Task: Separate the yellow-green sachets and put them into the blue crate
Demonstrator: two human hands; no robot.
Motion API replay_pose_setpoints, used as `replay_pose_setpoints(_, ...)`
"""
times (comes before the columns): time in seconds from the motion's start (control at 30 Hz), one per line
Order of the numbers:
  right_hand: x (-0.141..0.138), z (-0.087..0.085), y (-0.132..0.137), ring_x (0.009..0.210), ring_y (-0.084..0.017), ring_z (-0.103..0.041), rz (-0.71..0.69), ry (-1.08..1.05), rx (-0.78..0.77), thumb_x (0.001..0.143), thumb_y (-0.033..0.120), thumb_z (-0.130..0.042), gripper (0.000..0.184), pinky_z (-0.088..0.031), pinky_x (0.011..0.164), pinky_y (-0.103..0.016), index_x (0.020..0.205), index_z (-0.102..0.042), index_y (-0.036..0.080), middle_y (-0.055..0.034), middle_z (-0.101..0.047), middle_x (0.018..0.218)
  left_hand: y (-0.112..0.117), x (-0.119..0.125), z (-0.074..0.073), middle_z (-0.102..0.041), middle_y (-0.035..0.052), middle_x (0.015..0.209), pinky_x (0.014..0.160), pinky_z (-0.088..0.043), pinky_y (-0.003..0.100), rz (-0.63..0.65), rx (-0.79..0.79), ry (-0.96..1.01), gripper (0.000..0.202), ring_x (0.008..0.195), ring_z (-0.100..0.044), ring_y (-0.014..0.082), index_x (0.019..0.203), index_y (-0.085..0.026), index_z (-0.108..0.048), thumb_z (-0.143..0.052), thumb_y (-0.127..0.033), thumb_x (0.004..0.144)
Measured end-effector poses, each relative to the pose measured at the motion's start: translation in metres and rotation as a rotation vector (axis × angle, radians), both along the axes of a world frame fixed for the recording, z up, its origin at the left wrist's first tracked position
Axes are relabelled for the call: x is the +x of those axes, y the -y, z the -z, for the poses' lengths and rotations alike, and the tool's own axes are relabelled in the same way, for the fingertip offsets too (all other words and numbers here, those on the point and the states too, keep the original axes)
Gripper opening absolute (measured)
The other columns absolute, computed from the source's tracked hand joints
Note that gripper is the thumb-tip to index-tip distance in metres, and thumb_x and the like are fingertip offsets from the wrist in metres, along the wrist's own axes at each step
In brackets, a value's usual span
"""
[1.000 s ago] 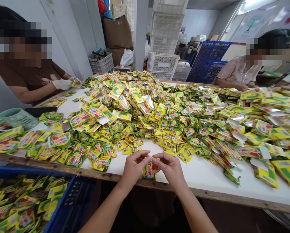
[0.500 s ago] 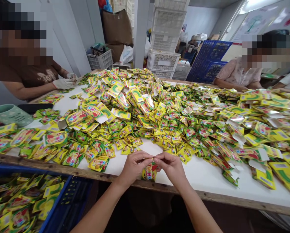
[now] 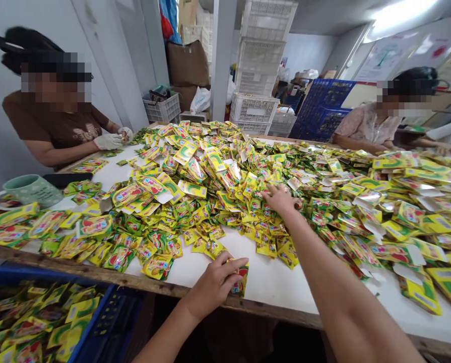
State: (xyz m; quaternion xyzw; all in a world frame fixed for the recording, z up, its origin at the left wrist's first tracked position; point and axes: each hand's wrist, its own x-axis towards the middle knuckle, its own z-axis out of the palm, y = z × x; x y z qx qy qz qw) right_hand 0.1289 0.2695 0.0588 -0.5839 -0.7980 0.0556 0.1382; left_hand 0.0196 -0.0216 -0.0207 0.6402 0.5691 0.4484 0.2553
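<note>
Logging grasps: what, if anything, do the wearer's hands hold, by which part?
Left hand overlaps the far end of a flat, glossy yellow-green packet; grip unclear. Right hand, at heaped packets: cannot tell.

l hand [image 3: 215, 280] at packet [image 3: 242, 283] nr table edge [image 3: 274, 311] — r hand [image 3: 280, 198] out at pkt pile [image 3: 195, 171]
</note>
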Motion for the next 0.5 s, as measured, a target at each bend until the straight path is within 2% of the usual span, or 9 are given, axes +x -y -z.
replay_pose_setpoints(0.07,-0.008,0.017,0.020,0.124,-0.040,-0.037,-0.046,0.031,0.040,0.094,0.051,-0.034,0.047,-0.023,0.094,-0.070,0.137,-0.045,0.033,-0.0115,-0.039,0.143,-0.005,-0.003,0.003,-0.057,0.0074,0.102,0.088,-0.046,0.031,-0.092,-0.048,0.060,0.036,0.096,-0.056,0.0178,0.124,-0.028,-0.059,-0.052,-0.027,0.088)
replay_pose_setpoints(0.13,-0.007,0.038,0.049,0.127,-0.036,-0.035,-0.107,0.026,0.174,0.096,0.045,-0.034,0.045,-0.026,0.098,-0.064,0.137,-0.044,0.031,-0.0110,-0.040,0.142,-0.012,-0.008,0.008,-0.061,0.0081,0.105,0.094,-0.043,0.035,-0.204,-0.108,0.132,0.036,0.101,-0.056,0.0207,0.120,-0.024,-0.062,-0.057,-0.027,0.084)
replay_pose_setpoints(0.23,0.008,0.062,0.095,0.123,-0.028,-0.041,-0.305,-0.007,0.281,0.095,0.031,-0.039,0.044,-0.023,0.105,-0.054,0.139,-0.042,0.028,-0.0095,-0.045,0.139,-0.020,-0.013,0.016,-0.063,0.0091,0.113,0.096,-0.043,0.037,-0.324,-0.197,0.311,0.044,0.106,-0.057,0.0237,0.119,-0.019,-0.061,-0.065,-0.027,0.076)
replay_pose_setpoints(0.3,0.022,0.071,0.121,0.124,-0.025,-0.042,-0.455,-0.042,0.255,0.093,0.023,-0.043,0.046,-0.021,0.108,-0.049,0.139,-0.041,0.026,-0.0086,-0.048,0.137,-0.021,-0.016,0.015,-0.065,0.0084,0.110,0.090,-0.047,0.035,-0.353,-0.198,0.465,0.045,0.100,-0.060,0.0225,0.117,-0.018,-0.061,-0.067,-0.029,0.074)
replay_pose_setpoints(0.37,0.038,0.076,0.140,0.123,-0.024,-0.044,-0.604,-0.085,0.171,0.091,0.019,-0.046,0.048,-0.026,0.106,-0.046,0.139,-0.041,0.025,-0.0081,-0.052,0.133,-0.014,-0.022,0.007,-0.067,0.0071,0.104,0.080,-0.051,0.030,-0.386,-0.151,0.593,0.043,0.090,-0.062,0.0196,0.114,-0.017,-0.062,-0.067,-0.034,0.075)
replay_pose_setpoints(0.43,0.053,0.080,0.149,0.118,-0.023,-0.049,-0.734,-0.167,0.035,0.091,0.022,-0.047,0.049,-0.033,0.101,-0.043,0.139,-0.040,0.024,-0.0080,-0.056,0.128,0.002,-0.036,-0.006,-0.067,0.0064,0.100,0.074,-0.052,0.027,-0.474,-0.080,0.699,0.047,0.083,-0.063,0.0169,0.115,-0.017,-0.060,-0.070,-0.036,0.073)
replay_pose_setpoints(0.5,0.067,0.083,0.143,0.108,-0.020,-0.057,-0.763,-0.331,-0.102,0.091,0.025,-0.046,0.043,-0.042,0.093,-0.038,0.135,-0.044,0.022,-0.0077,-0.062,0.119,0.031,-0.060,-0.018,-0.067,0.0058,0.102,0.073,-0.053,0.026,-0.635,0.017,0.749,0.052,0.080,-0.063,0.0150,0.117,-0.018,-0.059,-0.073,-0.036,0.070)
